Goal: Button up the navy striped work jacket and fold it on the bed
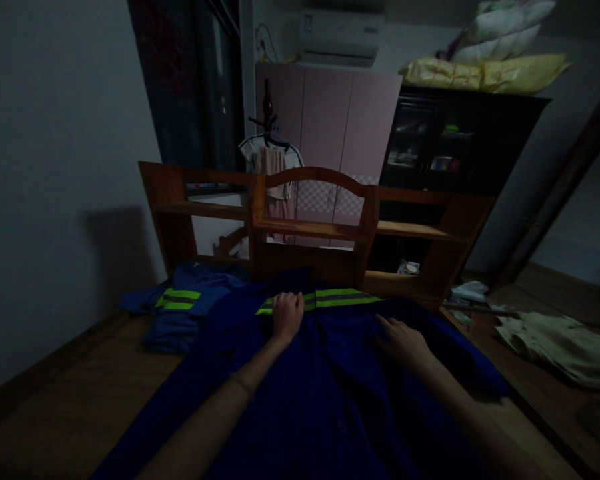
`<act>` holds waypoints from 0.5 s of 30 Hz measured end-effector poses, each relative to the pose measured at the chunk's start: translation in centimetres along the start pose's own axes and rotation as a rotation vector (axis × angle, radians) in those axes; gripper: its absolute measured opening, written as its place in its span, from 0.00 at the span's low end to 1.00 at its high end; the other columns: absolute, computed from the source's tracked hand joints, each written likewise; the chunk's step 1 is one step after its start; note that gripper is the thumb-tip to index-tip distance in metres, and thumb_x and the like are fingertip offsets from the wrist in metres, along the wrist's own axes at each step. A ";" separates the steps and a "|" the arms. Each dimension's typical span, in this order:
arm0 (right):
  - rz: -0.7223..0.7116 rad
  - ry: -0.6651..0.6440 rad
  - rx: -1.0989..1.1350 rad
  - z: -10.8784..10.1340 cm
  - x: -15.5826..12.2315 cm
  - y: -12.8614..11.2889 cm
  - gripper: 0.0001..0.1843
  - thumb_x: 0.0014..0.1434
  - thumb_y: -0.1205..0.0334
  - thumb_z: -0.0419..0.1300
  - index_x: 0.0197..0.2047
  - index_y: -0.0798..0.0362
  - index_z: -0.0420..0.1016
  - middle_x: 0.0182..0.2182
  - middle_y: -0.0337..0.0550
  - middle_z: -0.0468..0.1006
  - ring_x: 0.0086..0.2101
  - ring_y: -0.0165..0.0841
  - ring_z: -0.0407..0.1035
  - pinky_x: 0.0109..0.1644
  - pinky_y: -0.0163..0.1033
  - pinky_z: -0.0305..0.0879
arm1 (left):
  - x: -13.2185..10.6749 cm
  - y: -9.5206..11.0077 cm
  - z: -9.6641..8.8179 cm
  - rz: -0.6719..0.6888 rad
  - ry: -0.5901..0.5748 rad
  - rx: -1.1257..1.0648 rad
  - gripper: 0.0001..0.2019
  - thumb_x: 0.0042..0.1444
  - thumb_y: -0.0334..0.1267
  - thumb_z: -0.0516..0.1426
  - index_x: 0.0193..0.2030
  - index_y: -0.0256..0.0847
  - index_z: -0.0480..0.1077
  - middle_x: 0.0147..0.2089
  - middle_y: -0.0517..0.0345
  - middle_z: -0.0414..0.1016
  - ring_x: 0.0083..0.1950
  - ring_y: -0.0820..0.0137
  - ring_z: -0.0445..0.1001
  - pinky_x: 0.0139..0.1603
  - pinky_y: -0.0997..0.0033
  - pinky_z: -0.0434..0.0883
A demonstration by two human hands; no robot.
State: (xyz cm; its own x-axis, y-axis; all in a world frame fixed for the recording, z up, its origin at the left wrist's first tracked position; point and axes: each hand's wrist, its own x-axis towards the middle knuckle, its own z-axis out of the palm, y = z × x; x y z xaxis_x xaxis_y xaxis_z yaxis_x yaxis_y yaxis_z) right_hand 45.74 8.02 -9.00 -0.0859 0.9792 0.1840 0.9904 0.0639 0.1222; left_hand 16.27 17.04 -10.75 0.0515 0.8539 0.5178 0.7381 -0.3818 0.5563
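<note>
A dark blue work jacket (330, 393) with a yellow-green reflective stripe (340, 298) lies spread out on a wooden surface (80, 400) in front of me. My left hand (287, 315) rests on the jacket at the stripe, fingers curled down onto the cloth. My right hand (404, 341) lies flat on the jacket to the right, fingers stretched out. A second blue garment (185, 310) with the same kind of stripe lies folded at the left.
A wooden headboard with shelves (310, 227) stands just beyond the jacket. Behind it are a pink wardrobe (340, 120), a dark cabinet (455, 147) with bedding on top, and clothes on a stand (270, 160). Pale cloth (560, 340) lies on the floor at right.
</note>
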 end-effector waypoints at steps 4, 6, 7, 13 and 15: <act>-0.165 0.074 0.242 -3.1 -0.2 -4.4 0.17 0.61 0.55 0.51 0.51 0.47 0.71 0.44 0.45 0.75 0.41 0.37 0.71 0.41 0.37 0.62 | -3.3 2.6 1.1 -0.009 -0.279 -0.140 0.25 0.61 0.50 0.43 0.27 0.40 0.74 0.24 0.57 0.75 0.26 0.70 0.72 0.32 0.73 0.66; -0.200 0.080 0.375 -3.3 0.0 -6.4 0.12 0.61 0.58 0.51 0.43 0.47 0.75 0.39 0.42 0.76 0.38 0.34 0.72 0.39 0.34 0.61 | -4.9 3.3 1.5 -0.021 -0.343 -0.175 0.24 0.60 0.53 0.45 0.28 0.40 0.74 0.24 0.57 0.76 0.26 0.70 0.73 0.29 0.75 0.64; -0.225 0.078 0.449 -3.0 0.1 -7.1 0.11 0.61 0.60 0.51 0.40 0.48 0.75 0.38 0.41 0.77 0.37 0.33 0.72 0.39 0.34 0.61 | -5.5 3.4 1.7 -0.033 -0.348 -0.188 0.24 0.59 0.54 0.46 0.30 0.40 0.75 0.27 0.56 0.77 0.28 0.70 0.74 0.29 0.75 0.64; -0.262 0.011 0.860 1.3 0.6 -8.1 0.09 0.56 0.63 0.55 0.36 0.52 0.77 0.34 0.42 0.78 0.36 0.34 0.72 0.40 0.35 0.63 | -6.4 2.5 2.3 -0.068 -0.389 -0.388 0.14 0.52 0.48 0.56 0.32 0.39 0.74 0.32 0.55 0.77 0.35 0.67 0.74 0.34 0.74 0.64; -0.275 -0.066 1.013 2.1 0.8 -7.5 0.10 0.57 0.61 0.56 0.38 0.53 0.77 0.35 0.42 0.78 0.36 0.34 0.72 0.40 0.36 0.65 | -6.2 2.2 2.6 -0.079 -0.383 -0.428 0.11 0.51 0.45 0.56 0.31 0.39 0.74 0.32 0.56 0.77 0.35 0.68 0.74 0.34 0.74 0.64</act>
State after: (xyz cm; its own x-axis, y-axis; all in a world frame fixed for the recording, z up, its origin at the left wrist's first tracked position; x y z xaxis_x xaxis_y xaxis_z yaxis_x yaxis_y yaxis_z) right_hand 38.47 8.71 -11.84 -0.3454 0.9131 0.2168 0.5678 0.3873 -0.7264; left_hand 19.31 11.81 -14.39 0.3059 0.9224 0.2360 0.4162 -0.3525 0.8382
